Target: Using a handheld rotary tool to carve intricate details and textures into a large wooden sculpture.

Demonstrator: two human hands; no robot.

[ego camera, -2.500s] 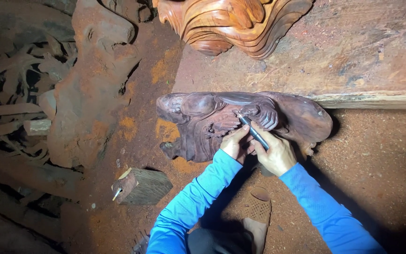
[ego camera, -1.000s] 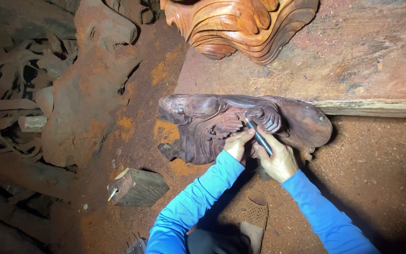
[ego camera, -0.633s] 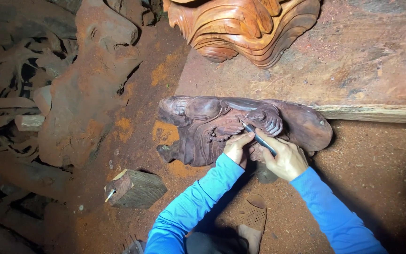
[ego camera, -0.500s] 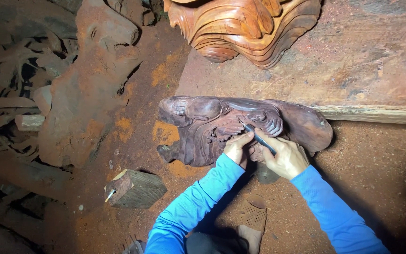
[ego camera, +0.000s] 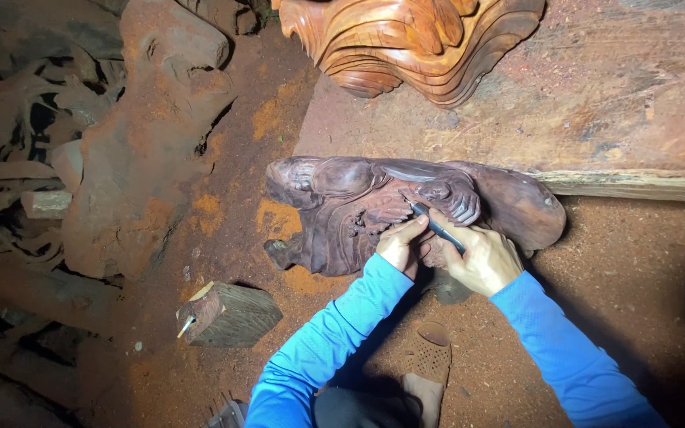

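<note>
A dark brown wood carving (ego camera: 342, 206) lies on the sawdust-covered ground, leaning against a long plank. My right hand (ego camera: 481, 257) grips a thin dark carving tool (ego camera: 431, 223) whose tip rests on the carved relief near the middle. My left hand (ego camera: 400, 244) sits just left of the tool, fingers curled, pressing on the carving beside the tip. Both arms wear blue sleeves.
A large pale orange carved piece (ego camera: 414, 43) stands on the reddish plank (ego camera: 636, 111) behind. A wooden block (ego camera: 231, 315) lies at lower left. Rough root wood (ego camera: 136, 135) and scrap pieces fill the left. My sandalled foot (ego camera: 430, 364) is below the hands.
The view has shifted slightly; my hands stay on the carving, the tool making small moves over the same spot.
</note>
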